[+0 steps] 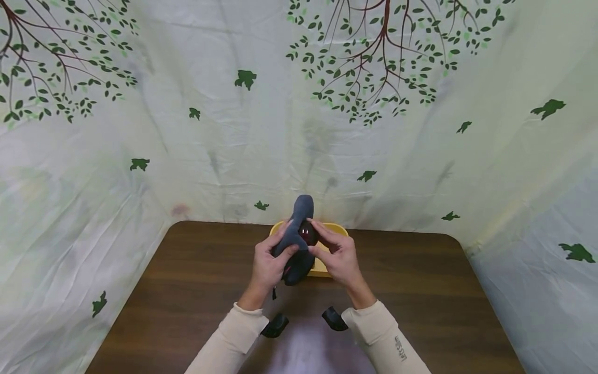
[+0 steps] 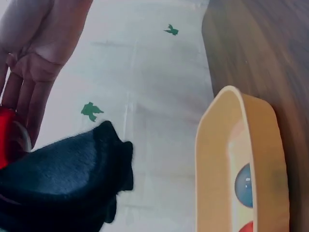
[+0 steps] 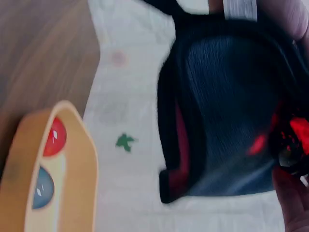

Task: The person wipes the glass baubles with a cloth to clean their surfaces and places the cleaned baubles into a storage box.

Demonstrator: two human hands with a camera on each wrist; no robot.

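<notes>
My left hand grips a dark blue fabric item, soft and pouch-like, with its thumb across the front. The right wrist view shows a red inner edge on that fabric item and a white tag. Between the fingertips and thumb of my right hand is a dark red, shiny round object, held against the fabric. The left wrist view catches only part of this red object, beside the right hand's fingers. How far it sits inside the fabric is hidden.
Behind the hands, a yellow tray stands near the far edge of the brown wooden table. In it lie a red ball and a blue-grey ball. A pale leaf-patterned sheet hangs around the table.
</notes>
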